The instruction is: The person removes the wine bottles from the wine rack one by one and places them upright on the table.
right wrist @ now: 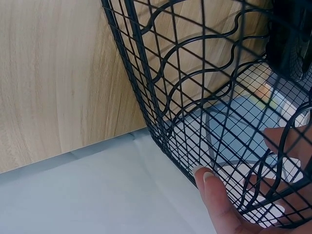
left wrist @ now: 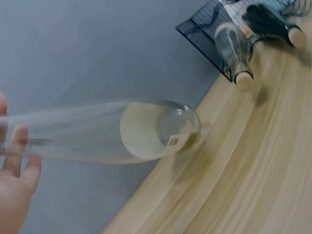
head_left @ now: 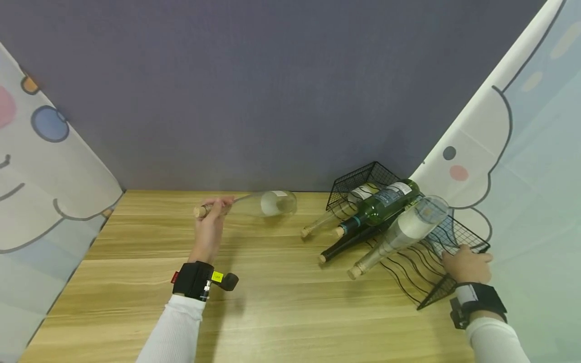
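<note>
My left hand (head_left: 213, 218) grips a clear glass bottle (head_left: 258, 204) by its corked neck, the bottle lying nearly level with its base pointing right. In the left wrist view its pale label and barcode show near the base. At the right, my right hand (head_left: 466, 264) holds the end of a black wire bottle rack (head_left: 408, 267); the right wrist view shows thumb and fingers around its mesh. The rack carries a green bottle (head_left: 379, 205), a dark bottle (head_left: 345, 246), a clear bottle (head_left: 401, 234) and another clear bottle (head_left: 329, 220), corks towards me.
A wooden table (head_left: 281, 302) lies beneath everything, with a grey panel (head_left: 227, 101) along its back edge. Cartoon-printed cloth (head_left: 535, 201) hangs at the right side, and similar printed cloth (head_left: 41, 191) at the left.
</note>
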`<action>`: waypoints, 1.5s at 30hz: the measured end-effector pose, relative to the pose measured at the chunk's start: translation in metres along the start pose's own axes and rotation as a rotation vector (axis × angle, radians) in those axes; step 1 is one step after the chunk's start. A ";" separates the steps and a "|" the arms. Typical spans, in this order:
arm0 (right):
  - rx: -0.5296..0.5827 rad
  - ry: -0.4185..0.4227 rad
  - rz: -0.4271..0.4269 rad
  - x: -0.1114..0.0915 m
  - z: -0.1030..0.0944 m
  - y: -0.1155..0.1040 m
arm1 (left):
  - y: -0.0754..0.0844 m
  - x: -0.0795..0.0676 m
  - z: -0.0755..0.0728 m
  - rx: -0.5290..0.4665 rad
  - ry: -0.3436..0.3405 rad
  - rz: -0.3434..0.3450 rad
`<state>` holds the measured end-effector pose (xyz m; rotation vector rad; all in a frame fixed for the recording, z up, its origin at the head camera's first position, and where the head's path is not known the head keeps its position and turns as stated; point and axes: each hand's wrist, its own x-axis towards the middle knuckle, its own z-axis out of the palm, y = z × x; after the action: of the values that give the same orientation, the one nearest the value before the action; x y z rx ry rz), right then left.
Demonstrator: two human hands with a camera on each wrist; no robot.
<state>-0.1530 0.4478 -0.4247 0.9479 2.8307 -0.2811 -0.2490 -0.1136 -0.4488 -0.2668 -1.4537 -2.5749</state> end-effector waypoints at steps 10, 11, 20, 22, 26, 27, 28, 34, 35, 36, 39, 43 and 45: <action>0.007 0.013 0.019 -0.004 0.000 -0.002 | 0.004 0.003 -0.005 -0.282 0.107 -0.081; 0.006 0.013 0.021 -0.004 0.000 -0.003 | 0.006 0.003 -0.005 -0.297 0.126 -0.093; 0.013 0.013 0.029 -0.004 -0.002 -0.005 | 0.022 0.012 -0.010 -0.238 0.281 -0.140; 0.014 0.012 0.032 -0.004 -0.003 -0.005 | 0.024 0.012 -0.012 -0.191 0.282 -0.153; 0.014 0.008 0.029 -0.005 -0.005 -0.006 | 0.023 0.010 -0.015 -0.087 0.276 -0.126; 0.014 0.008 0.029 -0.006 -0.005 -0.006 | 0.022 0.009 -0.016 -0.066 0.269 -0.102; 0.014 0.008 0.030 -0.005 -0.005 -0.006 | 0.021 0.009 -0.016 -0.038 0.262 -0.071; 0.016 0.003 0.035 -0.002 -0.002 -0.004 | 0.016 0.003 -0.011 0.161 0.156 0.135; 0.017 0.002 0.037 -0.002 -0.002 -0.003 | 0.016 0.002 -0.009 0.187 0.132 0.153; 0.016 0.001 0.037 -0.001 -0.002 -0.003 | 0.016 0.001 -0.007 0.218 0.105 0.169; 0.017 -0.005 0.039 0.000 -0.001 -0.003 | 0.017 -0.004 -0.001 0.292 0.024 0.196; 0.016 -0.012 0.038 -0.001 -0.001 -0.003 | 0.018 -0.009 0.009 0.359 -0.088 0.223; 0.015 -0.012 0.036 -0.001 -0.001 -0.003 | 0.017 -0.012 0.015 0.371 -0.149 0.237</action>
<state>-0.1544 0.4452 -0.4228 0.9952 2.8016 -0.3030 -0.2324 -0.1092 -0.4298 -0.5478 -1.7931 -2.0916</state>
